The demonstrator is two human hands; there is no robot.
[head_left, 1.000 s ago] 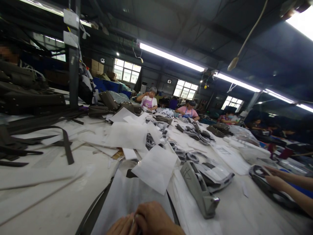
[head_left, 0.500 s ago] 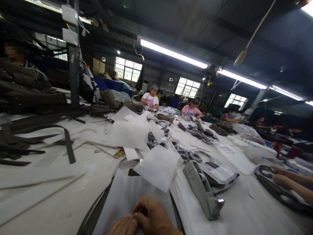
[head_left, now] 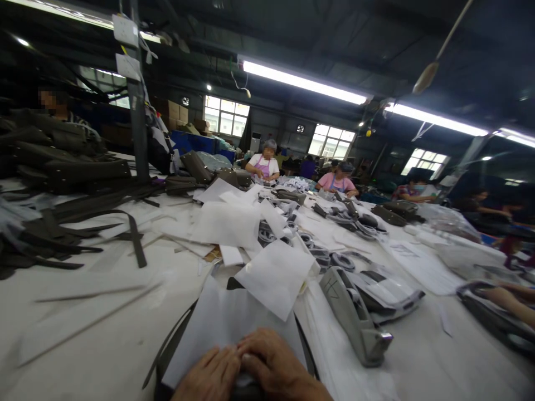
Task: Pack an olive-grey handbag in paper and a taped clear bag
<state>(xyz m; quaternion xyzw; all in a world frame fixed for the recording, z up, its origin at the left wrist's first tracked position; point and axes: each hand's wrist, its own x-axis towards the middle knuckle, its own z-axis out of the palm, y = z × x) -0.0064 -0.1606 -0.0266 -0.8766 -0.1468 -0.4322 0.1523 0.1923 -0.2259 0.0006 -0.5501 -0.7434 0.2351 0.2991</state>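
At the bottom middle, my left hand [head_left: 209, 376] and my right hand [head_left: 273, 365] rest together on a white sheet of thin fabric [head_left: 225, 323] that covers a dark grey bag with straps [head_left: 167, 348]. Both hands have their fingers curled and pressed together over the sheet's near edge. What they pinch is hidden under the fingers. Another white sheet [head_left: 278, 275] lies just beyond, overlapping the first.
A grey bag part with a metal end [head_left: 353, 323] lies to the right. Dark straps [head_left: 134, 239] and stacked bags [head_left: 62, 161] fill the left. A co-worker's arm [head_left: 512, 298] reaches in at right. Several seated people work at the far end of the white table [head_left: 83, 334].
The view has tilted down and shifted right. More of both my hands shows, and they have slid forward a little on the white sheet.
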